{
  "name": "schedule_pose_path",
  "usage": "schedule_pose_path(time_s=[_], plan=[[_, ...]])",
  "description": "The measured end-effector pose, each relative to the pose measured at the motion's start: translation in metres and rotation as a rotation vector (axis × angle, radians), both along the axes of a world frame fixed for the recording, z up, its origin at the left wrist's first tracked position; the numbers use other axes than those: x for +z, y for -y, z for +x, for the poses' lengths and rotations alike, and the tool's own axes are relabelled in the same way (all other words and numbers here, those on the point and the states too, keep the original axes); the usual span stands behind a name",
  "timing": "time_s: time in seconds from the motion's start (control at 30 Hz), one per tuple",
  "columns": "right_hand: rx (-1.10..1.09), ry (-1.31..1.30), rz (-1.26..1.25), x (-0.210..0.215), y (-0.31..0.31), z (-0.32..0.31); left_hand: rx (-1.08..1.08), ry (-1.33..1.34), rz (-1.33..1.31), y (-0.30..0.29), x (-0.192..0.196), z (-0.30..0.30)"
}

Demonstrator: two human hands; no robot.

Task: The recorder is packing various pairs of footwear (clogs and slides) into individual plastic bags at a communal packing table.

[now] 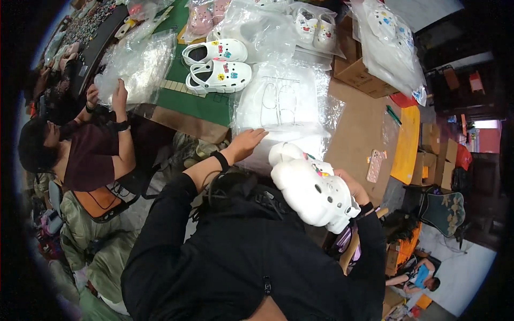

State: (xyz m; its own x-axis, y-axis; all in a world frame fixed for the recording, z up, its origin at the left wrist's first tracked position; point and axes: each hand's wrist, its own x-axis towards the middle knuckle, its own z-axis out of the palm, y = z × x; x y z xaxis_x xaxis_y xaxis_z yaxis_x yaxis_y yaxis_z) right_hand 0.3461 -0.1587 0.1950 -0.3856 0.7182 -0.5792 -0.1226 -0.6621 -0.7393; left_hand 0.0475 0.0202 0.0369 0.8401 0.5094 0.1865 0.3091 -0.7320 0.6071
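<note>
My right hand point(352, 187) grips a pair of chunky white clogs point(312, 192) with holes and small coloured charms, held up near my chest. Most of its fingers are hidden behind the clogs. My left hand point(248, 145) rests with fingers stretched out at the near edge of a stack of clear plastic bags point(281, 99); nothing shows in its grasp. Just beyond it, another pair of white clogs point(222, 75) with charms sits unbagged on the table, heel straps toward the left.
Bagged white clogs point(316, 29) and pink clogs point(202, 20) lie at the back, beside a cardboard box point(361, 75). A phone point(376, 165) and a green pen point(393, 115) are at the right. On the left, another person point(91, 155) handles a clear bag point(142, 67).
</note>
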Motion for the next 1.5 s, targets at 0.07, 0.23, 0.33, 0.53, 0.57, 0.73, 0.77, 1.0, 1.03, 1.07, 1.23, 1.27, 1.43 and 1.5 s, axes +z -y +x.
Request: schedule_pose_path(time_s=[0.07, 0.23, 0.33, 0.53, 0.57, 0.73, 0.77, 1.0, 1.03, 1.07, 1.23, 1.27, 1.43, 1.5], plan=[[0.017, 0.018, -0.001, -0.006, 0.003, -0.004, -0.047, -0.073, 0.104, 0.003, 0.009, 0.002], [0.073, 0.090, -0.033, -0.028, 0.000, -0.016, -0.135, -0.109, 0.168, -0.004, -0.008, -0.005], [0.068, 0.080, -0.031, -0.036, 0.000, -0.019, -0.160, -0.162, 0.143, -0.005, -0.019, -0.008], [0.122, 0.130, 0.020, -0.035, -0.007, -0.027, -0.103, -0.217, 0.315, -0.003, -0.002, -0.007], [0.112, 0.131, 0.002, -0.032, -0.010, -0.030, -0.081, -0.256, 0.409, -0.002, 0.000, -0.007], [0.172, 0.180, 0.036, -0.047, -0.024, -0.041, -0.082, -0.261, 0.416, 0.002, 0.014, 0.004], [0.173, 0.168, 0.019, -0.046, -0.028, -0.044, -0.081, -0.289, 0.412, 0.003, 0.017, 0.005], [0.146, 0.445, 0.241, -0.071, -0.023, -0.033, -0.137, -0.251, 0.281, 0.002, 0.031, -0.002], [0.137, 0.481, 0.226, -0.074, -0.020, -0.029, -0.127, -0.259, 0.327, 0.003, 0.030, -0.004], [0.137, 0.480, 0.229, -0.077, -0.016, -0.026, -0.119, -0.232, 0.276, 0.004, 0.030, -0.006], [-0.034, 0.630, 0.013, -0.087, -0.003, -0.019, -0.169, -0.140, -0.046, 0.006, 0.040, -0.005], [-0.116, 0.605, 0.156, -0.106, 0.006, -0.016, -0.164, -0.038, -0.067, 0.007, 0.038, -0.003], [-0.171, 0.818, 0.215, -0.080, 0.004, -0.038, 0.022, 0.087, -0.170, 0.021, 0.045, -0.002], [-0.289, 0.969, 0.318, -0.071, 0.004, -0.050, 0.261, 0.258, -0.088, 0.025, 0.045, 0.000]])
